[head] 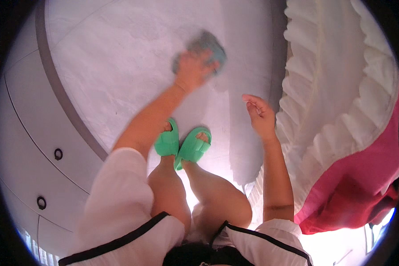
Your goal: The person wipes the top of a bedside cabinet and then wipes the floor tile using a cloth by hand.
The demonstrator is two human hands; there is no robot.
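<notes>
My left hand (193,68) presses down with spread fingers on a grey-green cloth (216,50), which lies against the pale floor (126,50). Both hand and cloth are blurred by motion. Off to the right, my right hand (261,114) hangs in the air beside the bed's frilled skirt, its fingers loosely curled and nothing visible in it. Green slippers (194,146) are on my feet, below and between my hands.
On the left stands a white cabinet (69,176) with dark ring pulls (58,154) and a grey-brown base strip (56,89). White ruffled fabric (306,83) hangs along the right side. Pink bedding (359,169) and a red cloth (345,206) lie beyond it.
</notes>
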